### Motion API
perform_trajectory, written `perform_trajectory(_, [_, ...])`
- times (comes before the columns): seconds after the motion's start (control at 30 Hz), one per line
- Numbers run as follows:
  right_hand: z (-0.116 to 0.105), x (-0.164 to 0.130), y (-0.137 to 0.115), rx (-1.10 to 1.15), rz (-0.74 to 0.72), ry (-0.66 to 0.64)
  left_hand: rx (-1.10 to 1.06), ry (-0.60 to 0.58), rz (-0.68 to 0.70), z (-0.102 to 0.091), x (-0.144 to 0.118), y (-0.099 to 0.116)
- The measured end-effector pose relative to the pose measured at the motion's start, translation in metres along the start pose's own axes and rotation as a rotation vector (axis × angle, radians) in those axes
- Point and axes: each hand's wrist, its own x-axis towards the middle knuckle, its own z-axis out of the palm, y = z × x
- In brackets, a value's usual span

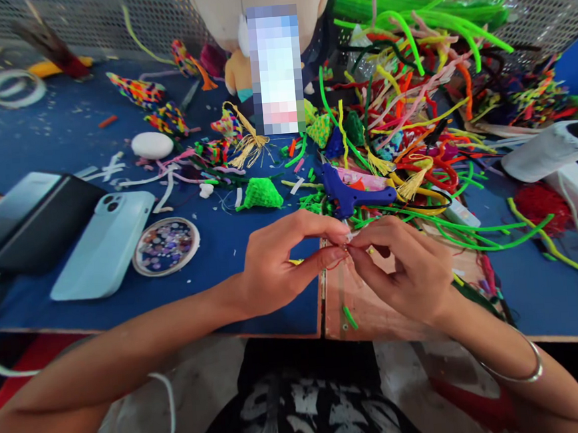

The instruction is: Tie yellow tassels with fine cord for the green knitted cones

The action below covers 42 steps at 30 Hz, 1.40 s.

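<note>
At far left, a dark flat case (29, 227) lay on the blue felt-covered desk (37, 136), with a pale blue smartphone (104, 244) beside it, camera lenses up. Just right of the phone sat a shallow round lid (166, 246) holding small glittering beads. Farther back lay a smooth white oval stone (152, 145) and several woven multicoloured triangles (139, 91). A knitted green cone (260, 194) rested near the desk's middle, behind the hands.

The left hand (277, 264) was held over the desk's front edge, its thumb and forefinger pinched together on a thin red thread (337, 263). The right hand (403, 267) met it tip to tip, its fingers likewise closed on a tiny piece at the same spot, too small to identify. A plain metal bangle (522, 375) circled the right wrist. Under the right hand lay a brown board (377, 316).

Just behind the hands stood a blue plastic glue gun (347, 195). Beyond it spread a tangled heap of fuzzy pipe cleaners (408, 80) in green, red, yellow and pink. At far right lay a white cylindrical spool (548, 149).
</note>
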Motion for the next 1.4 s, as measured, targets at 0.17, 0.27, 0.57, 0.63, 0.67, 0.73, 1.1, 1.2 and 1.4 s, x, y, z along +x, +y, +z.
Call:
perform_trajectory(0.17, [-0.0004,0.0022,-0.0021,-0.001,0.008,0.001,-0.006,-0.001,0.013,0.0000,0.0001,0.0001])
perform_trajectory(0.27, [-0.0001,0.0028,-0.0026,-0.011,0.021,-0.005,0.001,-0.013,0.015,-0.0003,0.0000,-0.0002])
perform_trajectory(0.57, [0.0007,0.0029,-0.0025,-0.012,0.025,0.001,0.017,-0.013,0.028,-0.0001,-0.0004,-0.0002])
perform_trajectory(0.63, [0.0003,0.0034,-0.0029,-0.005,0.034,0.007,0.013,-0.011,0.035,0.0001,-0.0001,0.0003])
perform_trajectory(0.67, [-0.0001,0.0037,-0.0031,0.000,0.039,0.006,0.012,-0.010,0.039,0.0001,0.0001,0.0005])
perform_trajectory(0.73, [-0.0011,0.0041,-0.0033,0.010,0.052,-0.010,0.012,-0.015,0.040,-0.0002,0.0003,0.0012])
perform_trajectory(1.1, [-0.0037,0.0064,-0.0005,0.070,0.048,-0.056,-0.042,-0.037,-0.009,-0.0023,0.0012,0.0002])
perform_trajectory(1.2, [-0.0035,0.0059,0.0001,0.093,0.093,-0.048,-0.048,-0.022,-0.006,-0.0019,0.0012,-0.0007])
perform_trajectory(1.4, [0.0000,0.0018,0.0018,0.178,0.125,0.003,-0.114,-0.004,-0.015,-0.0004,-0.0004,-0.0012])
